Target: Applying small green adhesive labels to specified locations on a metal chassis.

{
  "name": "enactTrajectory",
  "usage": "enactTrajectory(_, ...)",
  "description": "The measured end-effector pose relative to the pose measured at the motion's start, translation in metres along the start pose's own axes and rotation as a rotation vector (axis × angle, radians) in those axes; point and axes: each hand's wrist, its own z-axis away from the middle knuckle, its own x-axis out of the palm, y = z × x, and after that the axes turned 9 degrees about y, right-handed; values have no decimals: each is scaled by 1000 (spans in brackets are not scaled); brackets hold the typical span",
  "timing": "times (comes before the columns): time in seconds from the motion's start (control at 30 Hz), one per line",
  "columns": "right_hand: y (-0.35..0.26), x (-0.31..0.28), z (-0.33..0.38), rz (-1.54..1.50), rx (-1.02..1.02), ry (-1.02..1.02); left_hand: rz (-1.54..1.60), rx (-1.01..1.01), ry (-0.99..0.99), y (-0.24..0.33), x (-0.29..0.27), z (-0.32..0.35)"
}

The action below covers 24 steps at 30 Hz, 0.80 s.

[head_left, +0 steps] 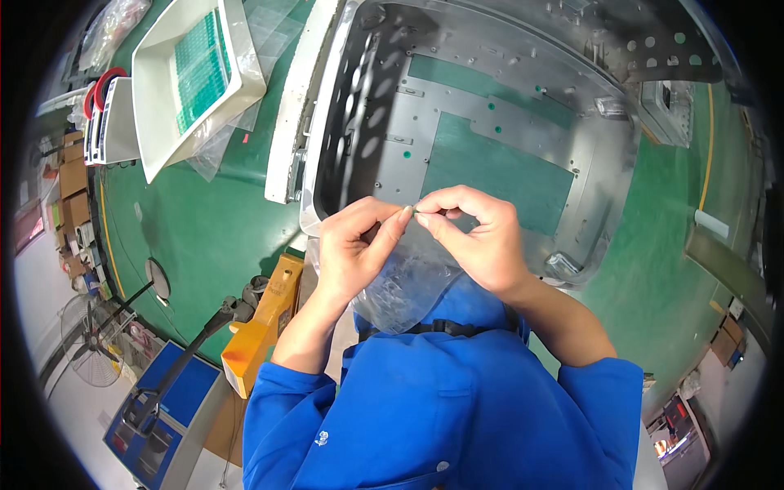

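Note:
My left hand point(358, 245) and my right hand point(482, 233) meet fingertip to fingertip in front of my chest. Each pinches with thumb and forefinger at something tiny between them, too small to name. Below the hands a clear plastic bag point(407, 286) hangs against my blue clothing; what holds it up cannot be made out. Just beyond my fingers lies a large open metal frame point(384, 155) with rounded corners, drilled plates and rectangular cutouts.
At the far left a white bin point(155, 106) holds green sheet material. Close on my left is a yellow pallet-jack-like body point(263, 322) with a black handle. A pedestal fan point(94, 347) stands at the lower left. A metal box point(665, 114) sits at the far right on the green floor point(653, 237).

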Motion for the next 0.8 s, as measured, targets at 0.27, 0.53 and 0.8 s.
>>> enactTrajectory(0.27,24,-20,-12,81,-97,-16,151,-318,115,-6,6,-1)
enactTrajectory(0.53,147,-70,10,540,175,-437,68,-422,386,-34,-41,17)
enactTrajectory(0.8,145,-65,12,721,75,-479,107,-424,397,-37,-38,22)
